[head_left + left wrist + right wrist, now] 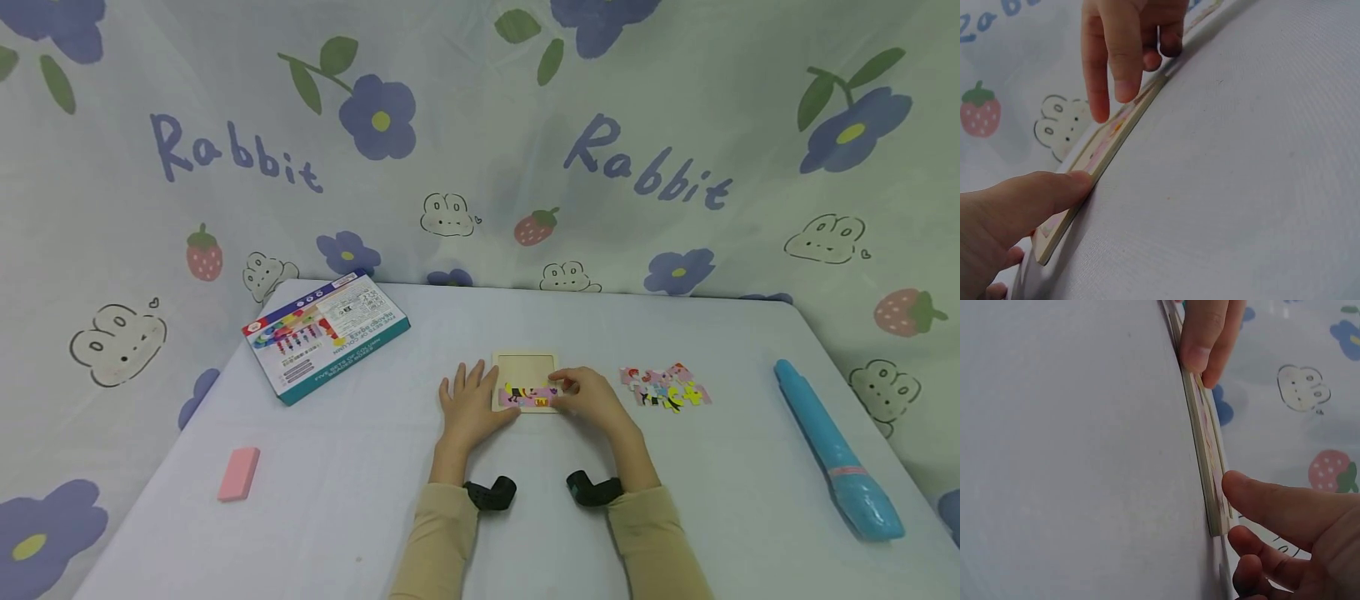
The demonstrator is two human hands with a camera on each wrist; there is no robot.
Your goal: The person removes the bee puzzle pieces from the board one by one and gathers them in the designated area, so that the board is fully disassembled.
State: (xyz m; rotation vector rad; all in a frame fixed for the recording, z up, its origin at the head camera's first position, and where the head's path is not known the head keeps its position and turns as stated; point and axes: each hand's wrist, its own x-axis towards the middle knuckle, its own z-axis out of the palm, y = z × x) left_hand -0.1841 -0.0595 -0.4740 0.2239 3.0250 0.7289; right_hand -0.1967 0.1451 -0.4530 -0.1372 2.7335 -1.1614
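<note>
A square wooden puzzle tray [525, 364] lies at the middle of the table, with a row of pink puzzle pieces [525, 397] along its near side. My left hand [468, 407] rests at the tray's left side with fingers spread, its thumb [1072, 182] on the near rim. At the right side, my right hand [592, 400] has its thumb [1241, 487] and forefinger slightly bent and apart at the rim by the end of the row. No piece shows between them. Loose puzzle pieces [663, 387] lie partly interlocked to the right of that hand.
A flat teal-edged box [326, 337] lies at the back left. Nearer, a pink block [238, 474] sits on the white-covered table [337, 508]. A long blue wrapped object [840, 454] lies along the right side. A rabbit-print curtain [480, 142] hangs behind.
</note>
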